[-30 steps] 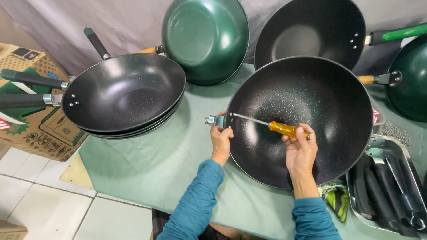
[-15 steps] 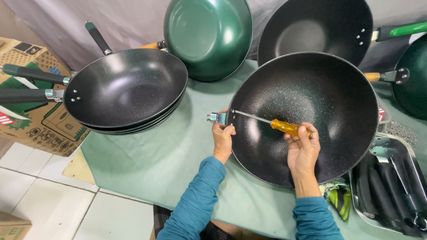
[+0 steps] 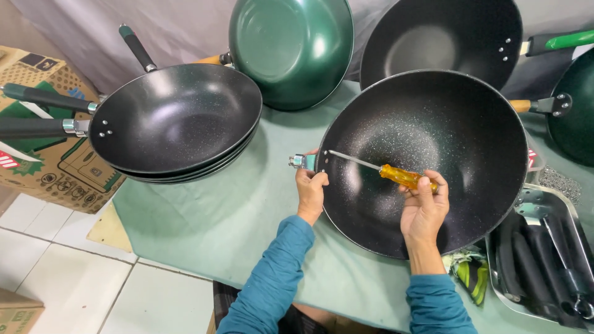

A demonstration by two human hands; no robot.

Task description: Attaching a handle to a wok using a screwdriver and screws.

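Observation:
A large black speckled wok (image 3: 458,130) lies on the green-covered table in front of me. My left hand (image 3: 309,190) grips its near-left rim, right at a small metal handle bracket (image 3: 298,162). My right hand (image 3: 424,207) holds a screwdriver (image 3: 377,169) by its orange handle, inside the wok. The thin metal shaft points left, with its tip at the rim next to the bracket. Both of my sleeves are teal.
A stack of black woks (image 3: 176,120) with dark handles sits at the left. A green wok (image 3: 291,49) and another black wok (image 3: 439,43) lean at the back. A metal tray (image 3: 544,260) with black handles is at the right; a cardboard box (image 3: 43,154) stands at the left.
My hands and the screwdriver keep the same hold on the wok. Only the camera view has shifted slightly.

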